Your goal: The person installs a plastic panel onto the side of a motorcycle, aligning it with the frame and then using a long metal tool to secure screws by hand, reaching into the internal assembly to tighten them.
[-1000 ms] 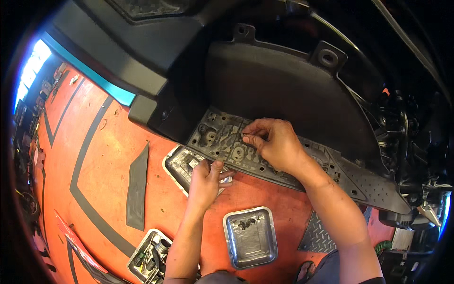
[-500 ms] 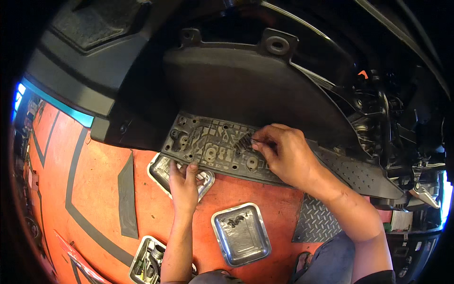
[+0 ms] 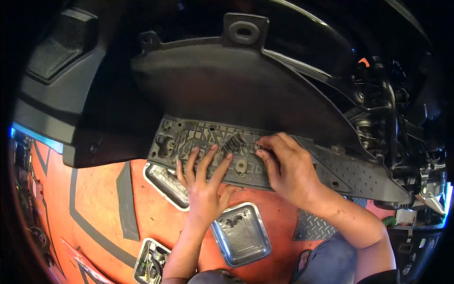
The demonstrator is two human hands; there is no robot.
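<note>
— What's underfoot here?

— An orange floor (image 3: 99,189) with dark grey stripes (image 3: 125,201) painted across it, one a short slanted bar, another a long curved line.

— And what's lying on it?

— Three shallow metal trays. One (image 3: 241,234) sits in the middle, with a few small dark fasteners (image 3: 232,221) near its upper edge. A second (image 3: 165,182) lies up and to the left, partly tucked under the black panel. The third (image 3: 150,260) is at the lower edge, packed with small parts too tangled to tell apart.

— Anything else?

— A patch of grey tread plate (image 3: 314,226) to the right, flat on the floor.
</note>
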